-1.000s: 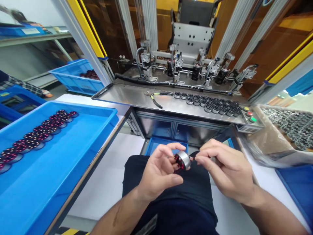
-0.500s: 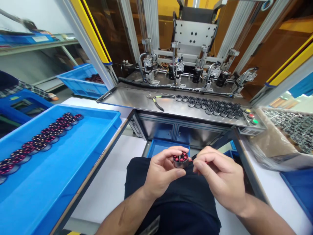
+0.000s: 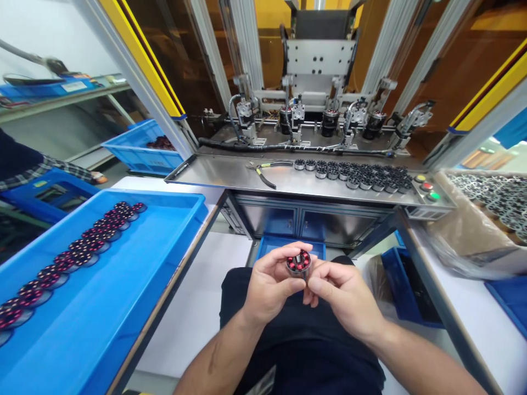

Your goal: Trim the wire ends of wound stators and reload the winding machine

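Note:
Above my lap, my left hand (image 3: 272,282) grips a round motor stator (image 3: 300,262) between thumb and fingers. Its open face, with red wire coils and dark teeth, is turned up towards me. My right hand (image 3: 343,293) is closed at the stator's right side, thumb against the index finger, its fingertips touching or very near the rim. What those fingertips pinch is hidden. In the blue tray (image 3: 164,236) at left, more red-wound stators (image 3: 82,247) lie in a slanting row. Bare dark stators (image 3: 362,175) stand grouped on the metal ledge (image 3: 218,170) ahead.
Cutting pliers (image 3: 265,171) lie on the ledge. Behind it stands a winding machine (image 3: 321,60) with several fixtures. Buttons (image 3: 427,187) sit at the ledge's right end, beside a plastic-lined box (image 3: 444,236) of stator cores. A seated person's sleeve (image 3: 24,178) shows far left.
My right hand has moved left, right up to the stator. The red wire that stretched between hand and stator no longer shows. The stator has tilted slightly; the view has shifted a little.

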Tool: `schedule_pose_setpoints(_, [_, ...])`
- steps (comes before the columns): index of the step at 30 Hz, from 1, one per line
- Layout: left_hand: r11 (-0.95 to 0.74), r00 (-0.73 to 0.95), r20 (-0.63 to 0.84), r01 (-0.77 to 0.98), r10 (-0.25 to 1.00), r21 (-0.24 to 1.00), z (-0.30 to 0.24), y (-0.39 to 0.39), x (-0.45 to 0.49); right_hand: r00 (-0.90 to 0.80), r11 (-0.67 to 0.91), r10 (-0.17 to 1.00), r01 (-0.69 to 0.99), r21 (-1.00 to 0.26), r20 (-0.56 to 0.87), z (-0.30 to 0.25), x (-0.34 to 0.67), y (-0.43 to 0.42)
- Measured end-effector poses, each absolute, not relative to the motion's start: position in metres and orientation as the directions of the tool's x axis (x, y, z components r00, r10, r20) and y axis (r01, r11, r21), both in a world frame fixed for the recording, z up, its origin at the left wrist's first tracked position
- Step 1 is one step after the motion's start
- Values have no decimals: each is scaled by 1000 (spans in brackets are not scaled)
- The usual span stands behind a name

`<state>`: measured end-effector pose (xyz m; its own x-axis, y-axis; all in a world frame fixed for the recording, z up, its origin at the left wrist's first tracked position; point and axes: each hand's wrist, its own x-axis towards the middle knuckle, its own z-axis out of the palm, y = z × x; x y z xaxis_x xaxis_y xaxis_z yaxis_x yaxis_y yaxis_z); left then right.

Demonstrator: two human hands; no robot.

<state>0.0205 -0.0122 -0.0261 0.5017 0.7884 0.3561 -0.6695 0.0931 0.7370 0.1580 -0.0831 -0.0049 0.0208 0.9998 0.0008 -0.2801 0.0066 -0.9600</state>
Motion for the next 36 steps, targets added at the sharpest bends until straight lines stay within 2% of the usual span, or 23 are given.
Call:
schedule_pose_setpoints(5, [-7, 505, 432, -644, 748, 765, -25, -4, 16, -65, 72, 993, -323, -944, 99, -14, 177, -76])
schedule_pose_setpoints(7, [-75, 501, 466, -619, 729, 782, -22, -2, 14, -44, 132, 987, -352, -927, 157, -15, 185, -74])
schedule_pose_setpoints(9, [-156, 490, 496, -581, 717, 799, -19, 0, 13, 1, 194, 979, -306, -932, 203, -15, 189, -75])
schedule_pose_setpoints(11, [-227, 474, 510, -534, 718, 815, -16, -1, 13, 110, 338, 939, -98, -936, 327, -12, 189, -79])
schedule_pose_setpoints(12, [-253, 464, 512, -512, 723, 821, -15, -1, 13, 157, 445, 878, 75, -892, 451, -10, 187, -81])
schedule_pose_setpoints(14, [-276, 450, 505, -481, 737, 832, -14, -2, 13, 126, 627, 672, 429, -651, 730, -6, 183, -86])
schedule_pose_setpoints(16, [-276, 451, 499, -472, 740, 837, -14, -4, 13, -22, 701, 493, 602, -382, 869, -3, 179, -88])
schedule_pose_setpoints(17, [-272, 457, 497, -472, 738, 839, -14, -5, 13, -77, 714, 453, 627, -310, 888, -1, 177, -88])
schedule_pose_setpoints(19, [-262, 471, 494, -474, 731, 840, -15, -6, 13, -115, 717, 436, 644, -267, 893, 1, 175, -86])
schedule_pose_setpoints(36, [-241, 455, 469, -473, 757, 847, -19, -8, 11, -225, 721, 438, 666, -191, 870, 8, 177, -80])
